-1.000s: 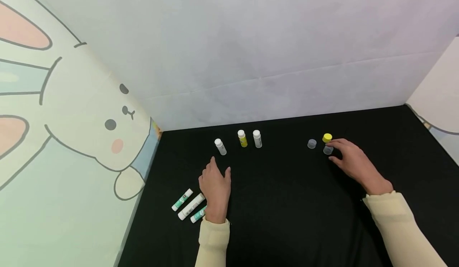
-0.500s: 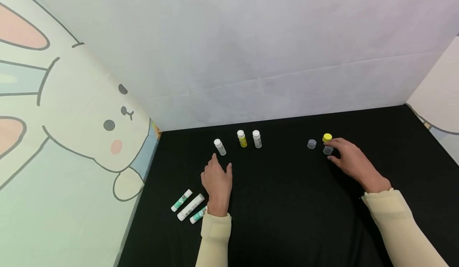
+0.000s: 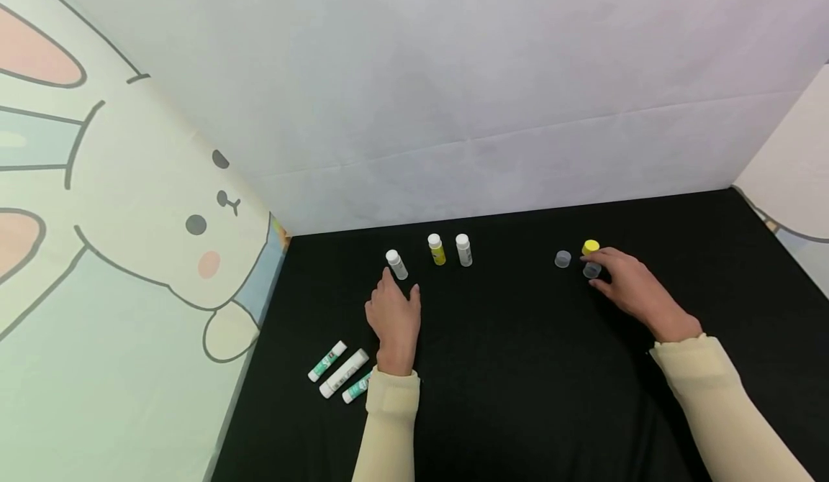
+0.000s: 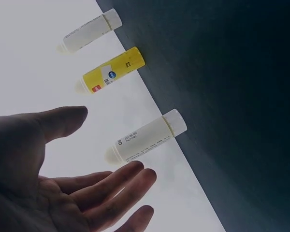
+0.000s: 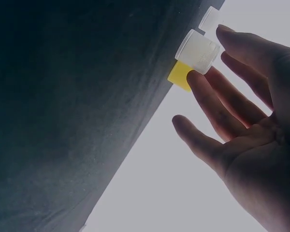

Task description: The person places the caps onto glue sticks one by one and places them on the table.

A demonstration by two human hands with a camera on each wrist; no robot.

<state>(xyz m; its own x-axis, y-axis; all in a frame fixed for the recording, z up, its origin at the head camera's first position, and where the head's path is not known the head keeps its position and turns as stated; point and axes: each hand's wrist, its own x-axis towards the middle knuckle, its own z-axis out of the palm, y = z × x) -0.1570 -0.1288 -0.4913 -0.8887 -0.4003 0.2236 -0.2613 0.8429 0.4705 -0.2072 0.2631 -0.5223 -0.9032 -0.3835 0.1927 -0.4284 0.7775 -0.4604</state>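
My left hand point(image 3: 393, 320) reaches forward with fingers extended and thumb spread, holding nothing. Its fingertips are close to a clear, dome-topped glue bottle point(image 4: 145, 140) standing upright; whether they touch it I cannot tell. Behind it in the left wrist view stand a yellow glue bottle point(image 4: 111, 71) and another clear one point(image 4: 89, 34). On the right, my right hand point(image 3: 627, 284) hovers with loosely bent fingers and thumb on either side of a clear cap point(image 5: 198, 52), with no grip visible. A yellow cap point(image 3: 590, 247) is just beyond its fingertips, and a second clear cap point(image 3: 563, 259) lies to the left.
Two green-and-white glue sticks point(image 3: 327, 361) point(image 3: 358, 388) and a larger white one point(image 3: 344, 373) lie left of my left forearm. Black cloth point(image 3: 505, 367) covers the table. A pale wall point(image 3: 479, 108) rises behind, with a rabbit-printed panel point(image 3: 142, 252) at left.
My left hand has moved forward and slightly right, closer to the nearest clear bottle. The right hand has shifted only slightly left; the caps and bottles keep their places.
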